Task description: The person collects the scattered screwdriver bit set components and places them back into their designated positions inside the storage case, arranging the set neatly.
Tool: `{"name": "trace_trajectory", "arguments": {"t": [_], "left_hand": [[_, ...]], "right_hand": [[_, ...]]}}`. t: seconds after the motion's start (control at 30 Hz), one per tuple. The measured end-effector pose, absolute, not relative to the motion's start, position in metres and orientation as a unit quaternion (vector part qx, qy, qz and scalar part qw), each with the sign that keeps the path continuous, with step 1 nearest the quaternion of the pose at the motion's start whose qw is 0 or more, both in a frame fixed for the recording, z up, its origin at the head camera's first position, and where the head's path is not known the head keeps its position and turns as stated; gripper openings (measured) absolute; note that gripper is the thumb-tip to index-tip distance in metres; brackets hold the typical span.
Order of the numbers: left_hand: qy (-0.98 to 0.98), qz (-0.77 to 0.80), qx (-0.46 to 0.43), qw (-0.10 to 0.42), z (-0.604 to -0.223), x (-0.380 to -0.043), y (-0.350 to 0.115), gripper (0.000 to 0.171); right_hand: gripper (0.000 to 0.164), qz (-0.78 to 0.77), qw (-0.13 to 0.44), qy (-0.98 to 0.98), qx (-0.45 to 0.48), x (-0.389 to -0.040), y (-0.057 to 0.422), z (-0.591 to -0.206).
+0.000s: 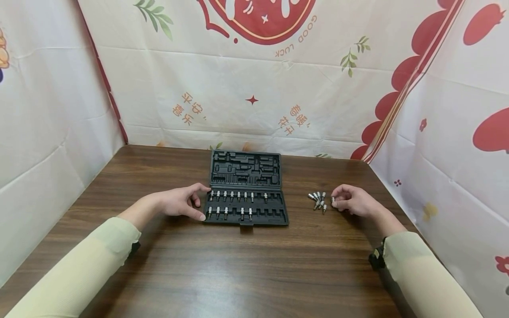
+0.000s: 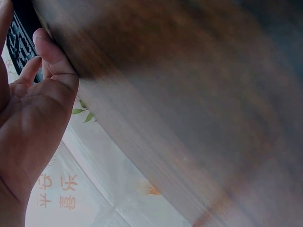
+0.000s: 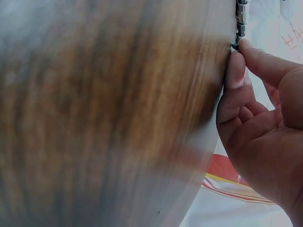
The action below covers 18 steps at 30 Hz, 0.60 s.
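A black socket case (image 1: 245, 187) lies unfolded on the table, with several silver bit sockets (image 1: 232, 196) standing in two rows in its lower half. My left hand (image 1: 183, 201) is at the case's left side, index fingertip near the hinge and thumb on the front left corner. In the left wrist view, that hand (image 2: 33, 104) shows its palm beside the dark case edge. To the right, my right hand (image 1: 354, 201) pinches a small bit socket (image 1: 332, 200) between thumb and fingers. Fingertips hide most of this piece in the right wrist view, where other sockets (image 3: 242, 14) appear just beyond.
A small pile of loose bit sockets (image 1: 318, 199) lies on the wooden table (image 1: 238, 269) between the case and my right hand. The lid (image 1: 245, 168) leans back with moulded recesses showing. Printed cloth (image 1: 238, 119) hangs behind the table and along both sides.
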State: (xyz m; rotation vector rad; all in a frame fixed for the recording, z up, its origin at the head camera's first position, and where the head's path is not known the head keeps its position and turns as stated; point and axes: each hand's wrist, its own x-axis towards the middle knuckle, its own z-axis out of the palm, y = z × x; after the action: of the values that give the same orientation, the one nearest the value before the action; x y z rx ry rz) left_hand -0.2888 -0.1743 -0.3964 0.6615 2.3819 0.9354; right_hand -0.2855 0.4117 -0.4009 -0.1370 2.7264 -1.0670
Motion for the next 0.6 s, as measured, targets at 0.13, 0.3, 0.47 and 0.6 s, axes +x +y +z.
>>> {"name": "trace_trajectory", "arguments": {"t": [0.13, 0.3, 0.47, 0.6], "left_hand": [[0.874, 0.342, 0.242, 0.247, -0.3974, -0.2892, -0.1744, 0.091], [0.873, 0.343, 0.242, 0.249, -0.3974, -0.2895, -0.1745, 0.091], [0.874, 0.340, 0.242, 0.247, -0.3975, -0.2897, -0.1746, 0.092], [0.874, 0.341, 0.242, 0.246, -0.3974, -0.2899, -0.1748, 0.091]], "right_hand": [[0.032, -0.369, 0.105, 0.922, -0.049, -0.2839, 0.4125, -0.4000], [0.033, -0.383, 0.086, 0.918, -0.053, -0.2828, 0.4137, -0.4001], [0.036, -0.427, 0.068, 0.900, -0.054, -0.2819, 0.4132, -0.3990], [0.036, -0.451, 0.058, 0.889, -0.058, -0.2825, 0.4114, -0.3975]]}}
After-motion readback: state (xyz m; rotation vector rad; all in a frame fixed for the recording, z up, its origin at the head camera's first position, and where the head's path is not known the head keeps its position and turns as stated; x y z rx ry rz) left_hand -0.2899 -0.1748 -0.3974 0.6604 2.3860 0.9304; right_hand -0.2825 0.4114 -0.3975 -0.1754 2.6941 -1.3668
